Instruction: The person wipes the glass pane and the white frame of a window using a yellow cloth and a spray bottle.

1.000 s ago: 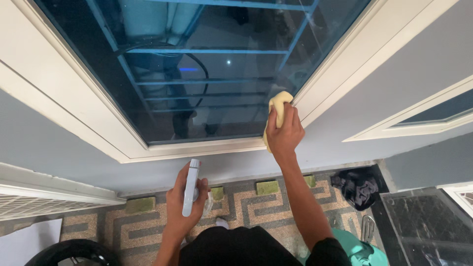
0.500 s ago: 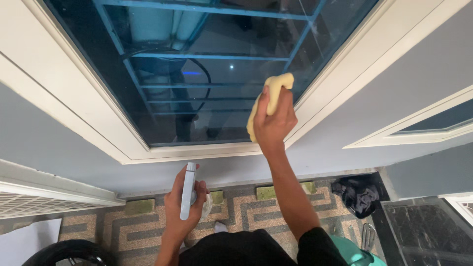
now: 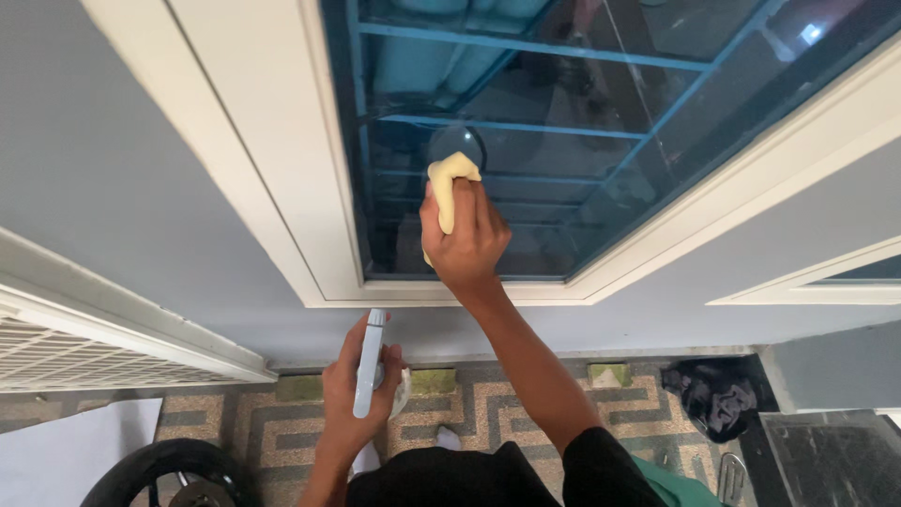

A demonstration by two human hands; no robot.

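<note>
**Cloth on the glass, bottle held low**

Against the lower pane of the window glass (image 3: pixel 582 103) sits the yellow cloth (image 3: pixel 449 183), bunched lengthwise and running up the glass, its top poking out above the right hand (image 3: pixel 465 246). Right-hand fingers (image 3: pixel 483 218) are curled tight round it, pressing it flat to the pane just above the white frame (image 3: pixel 450 291). Well below, nearer the body, the left hand (image 3: pixel 357 399) has its fingers wrapped round a pale spray bottle (image 3: pixel 368 361), upright over the patterned floor (image 3: pixel 526 413).

Right hand (image 3: pixel 465 242) raised, grip closed; left hand (image 3: pixel 359 399) low, fingers curled.
</note>
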